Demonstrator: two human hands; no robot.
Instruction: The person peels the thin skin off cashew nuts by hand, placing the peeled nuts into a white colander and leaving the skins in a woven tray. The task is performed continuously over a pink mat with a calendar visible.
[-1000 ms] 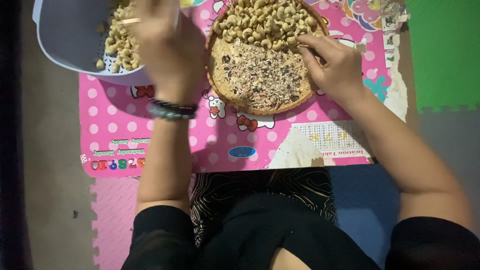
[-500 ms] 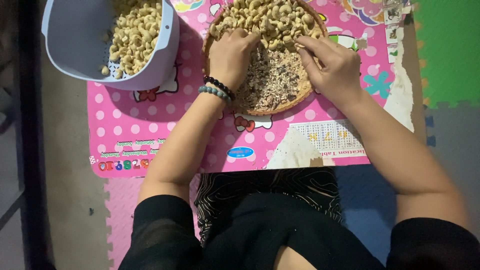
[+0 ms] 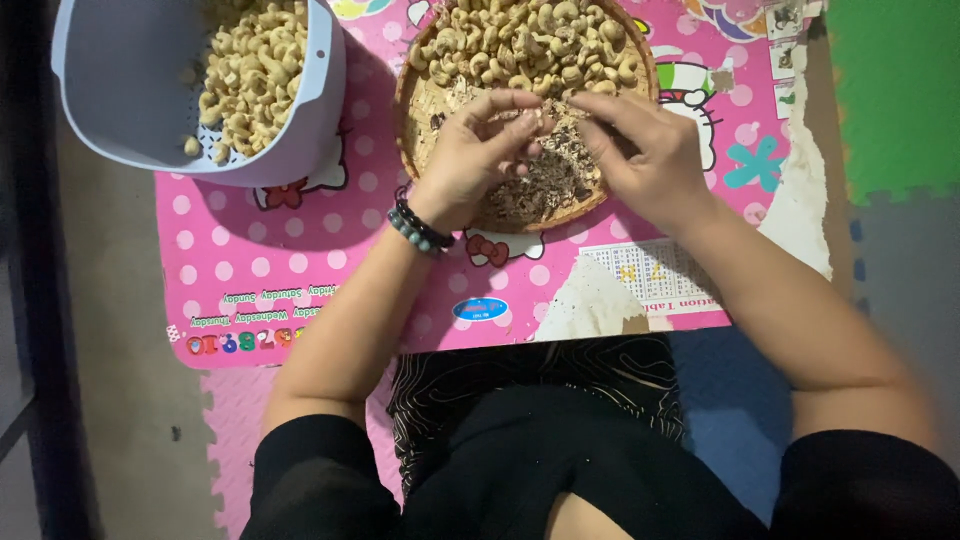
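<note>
Left hand (image 3: pixel 478 160) pinching a cashew (image 3: pixel 541 118), right hand (image 3: pixel 645 155) curled just beside, above round woven tray (image 3: pixel 415 110); pale colander (image 3: pixel 140 120) well left.

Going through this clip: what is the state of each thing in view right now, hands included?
left hand: over the tray, fingertips pinched on a cashew
right hand: over the tray, fingers curled beside the left
round woven tray: far half heaped with cashews, near half strewn with dark husk bits
pale basket: tilted, partly filled with cashews
pink mat: flat, right edge torn
</note>
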